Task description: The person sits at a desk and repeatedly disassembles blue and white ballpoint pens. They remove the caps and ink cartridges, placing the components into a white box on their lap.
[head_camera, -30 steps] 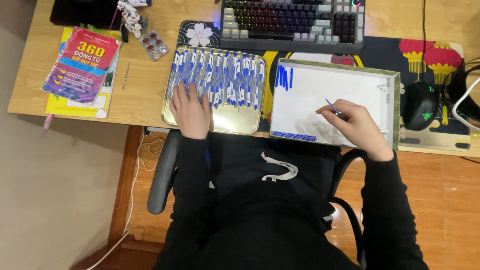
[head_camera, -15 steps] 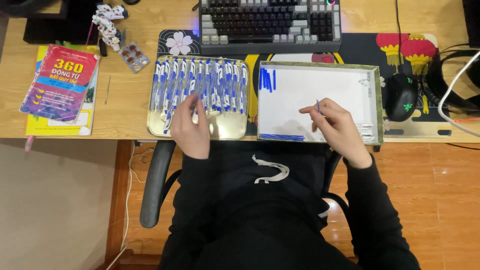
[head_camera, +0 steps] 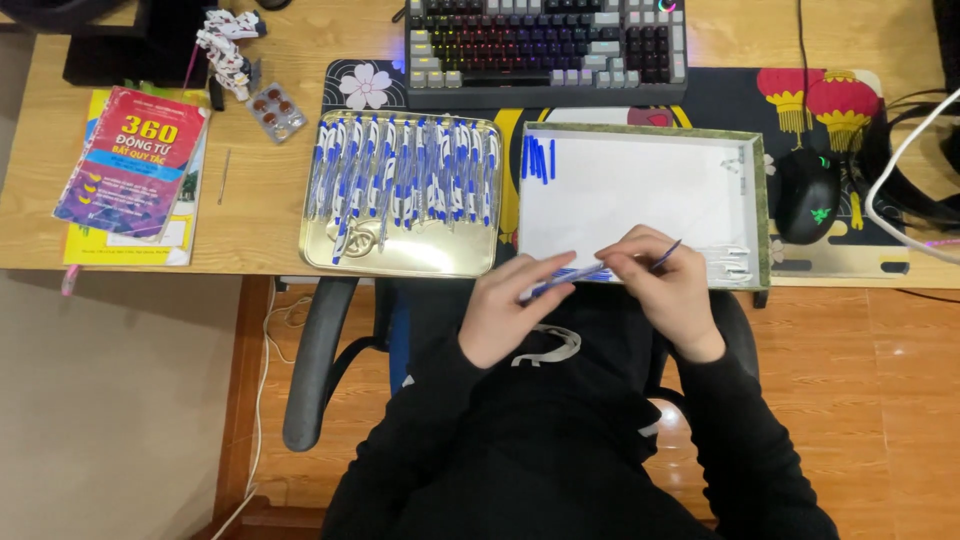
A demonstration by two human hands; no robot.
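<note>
While both hands, left hand (head_camera: 510, 310) and right hand (head_camera: 665, 285), grasp one blue-and-white pen (head_camera: 575, 278), few blue pieces (head_camera: 538, 158) (caps, perhaps) lie in the white box (head_camera: 640, 190), and the gold tray (head_camera: 400, 255) remains nearly full of pens.

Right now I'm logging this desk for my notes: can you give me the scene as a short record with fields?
left hand: holds one end of a blue pen
right hand: pinches a thin refill by the pen
gold tray: holds rows of blue and white pens
white box: a few blue caps in its far left corner
also on the desk: keyboard, mouse, book
</note>
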